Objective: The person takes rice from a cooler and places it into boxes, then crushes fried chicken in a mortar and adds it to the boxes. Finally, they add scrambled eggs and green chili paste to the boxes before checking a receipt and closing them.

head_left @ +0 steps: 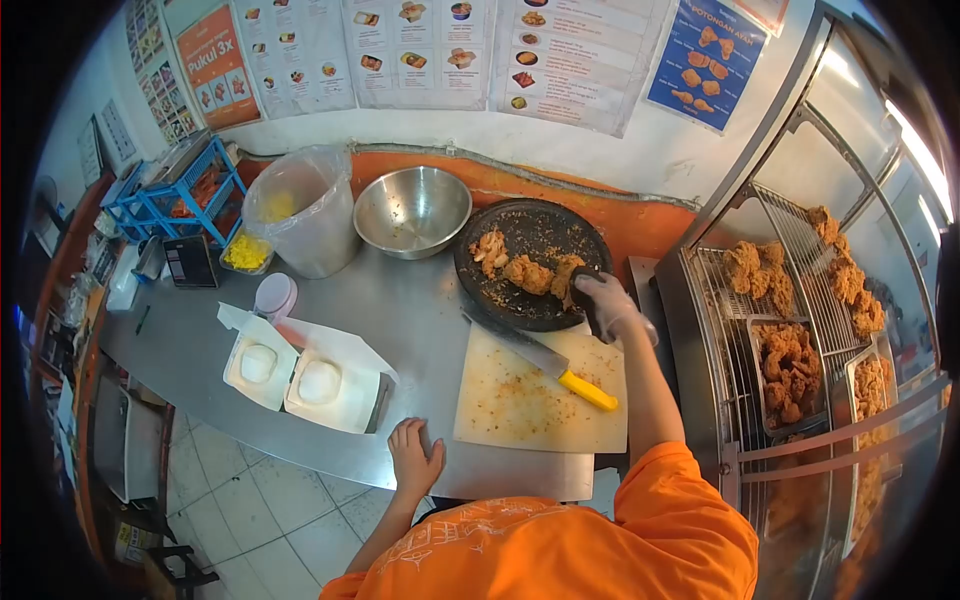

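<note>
My right hand [614,303], in a clear plastic glove, is wrapped round a black pestle [588,296] at the right rim of a wide black stone mortar [500,306]. Pieces of fried chicken [528,274] lie in the mortar among crumbs, one right beside the pestle. My left hand [415,457] is bare and rests at the front edge of the steel table, fingers spread, holding nothing. Between the hands is a crumb-covered cutting board [500,400]. A knife with a yellow handle [588,391] lies across it, its blade toward the mortar.
Two open white boxes [345,347] with rice [319,381] stand left on the steel table [415,330]. Behind are a steel bowl [412,212], a plastic-lined bucket [318,235] and a blue rack [190,195]. A display case [690,330] with fried chicken borders the right side.
</note>
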Tool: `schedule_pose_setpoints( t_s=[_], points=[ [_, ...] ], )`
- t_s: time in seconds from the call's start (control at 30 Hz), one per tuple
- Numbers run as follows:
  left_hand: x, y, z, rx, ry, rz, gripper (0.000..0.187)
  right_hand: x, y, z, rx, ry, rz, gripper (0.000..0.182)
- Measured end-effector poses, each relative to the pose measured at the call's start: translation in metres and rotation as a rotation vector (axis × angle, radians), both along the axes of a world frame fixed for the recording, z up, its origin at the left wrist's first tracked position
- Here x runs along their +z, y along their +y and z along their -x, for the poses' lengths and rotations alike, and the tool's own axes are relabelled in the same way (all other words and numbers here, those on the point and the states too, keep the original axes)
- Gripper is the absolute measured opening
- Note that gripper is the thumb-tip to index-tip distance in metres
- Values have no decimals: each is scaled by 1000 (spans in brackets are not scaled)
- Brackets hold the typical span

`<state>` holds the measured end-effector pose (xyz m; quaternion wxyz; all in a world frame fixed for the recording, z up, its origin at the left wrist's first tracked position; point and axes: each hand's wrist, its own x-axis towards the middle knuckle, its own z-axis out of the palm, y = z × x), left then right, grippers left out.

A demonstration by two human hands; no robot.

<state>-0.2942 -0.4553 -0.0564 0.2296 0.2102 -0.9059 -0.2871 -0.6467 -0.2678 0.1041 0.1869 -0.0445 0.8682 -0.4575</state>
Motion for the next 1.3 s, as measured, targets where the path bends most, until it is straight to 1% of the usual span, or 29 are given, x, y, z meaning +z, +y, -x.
schedule_pose_setpoints(
  t_s=[0.03,0.07,0.17,0.23,0.3,0.37,0.4,0.47,0.5,0.53,0.57,0.6,0.63,0.67,0.7,0.73,0.77,0.83,0.9,0.93,0.97,1.0,1.07,1.1,1.17,1.23,1.3],
  points=[
    [-1,0,-2,2,6,-2,43,4,0,1,-59,-248,341,79],
    [-1,0,-2,-1,11,-14,43,10,-1,4,-56,-239,341,79],
    [3,-1,-2,-10,11,-31,43,71,-6,-13,-28,48,461,74],
    [4,-1,0,-16,4,-35,44,98,-1,12,132,330,442,78],
    [3,-1,0,-8,-13,-35,44,164,-19,-26,36,437,714,69],
    [2,-1,0,-12,-13,-29,44,200,-18,-37,102,865,588,68],
    [2,-1,0,-10,-10,-25,44,210,-18,-45,94,867,589,68],
    [2,0,0,-13,-18,-26,44,218,-19,-56,35,1088,254,64],
    [3,0,0,-9,-28,-30,44,185,-17,-29,57,995,449,58],
    [4,-1,1,-10,-29,-33,45,174,-24,-38,-32,814,283,56],
    [3,-3,2,-19,-16,-20,45,143,-31,-31,-70,742,-65,61],
    [0,-4,2,-15,-9,-17,47,109,-34,-31,-27,600,-345,69],
    [-4,-2,0,-12,-9,-20,48,20,-40,9,152,639,-847,78],
    [-8,-2,0,-8,-2,-25,49,-5,-43,4,211,291,-697,80],
    [-5,-10,14,-5,11,-11,49,-17,-44,16,229,302,-606,78],
    [-2,-4,18,11,8,-30,49,-13,-48,18,211,365,-628,88],
    [-1,0,1,13,-27,-45,50,-11,-52,23,201,240,-747,86],
    [-5,2,-2,4,-21,-35,51,15,-55,21,205,167,-845,76],
    [-2,-1,-1,-1,-19,-38,51,-6,-27,90,814,319,-662,55],
    [-2,-2,-1,2,-15,-38,51,38,-35,72,451,117,-460,42],
    [-2,-2,1,2,-11,-39,51,51,-31,72,369,303,-408,43],
    [-2,-1,1,0,-14,-43,51,76,-27,57,252,387,-254,44],
    [-1,1,-1,6,-25,-46,51,117,-24,39,171,531,-158,44],
    [0,1,0,13,-36,-43,51,126,-22,31,174,528,-154,44],
    [0,1,1,16,-48,-34,52,126,-13,10,291,1258,-443,48],
    [-3,1,1,13,-55,-16,53,96,-42,2,93,502,-375,55],
    [-4,6,-1,10,-63,-30,53,1,-56,5,298,385,-739,63]
  ],
)
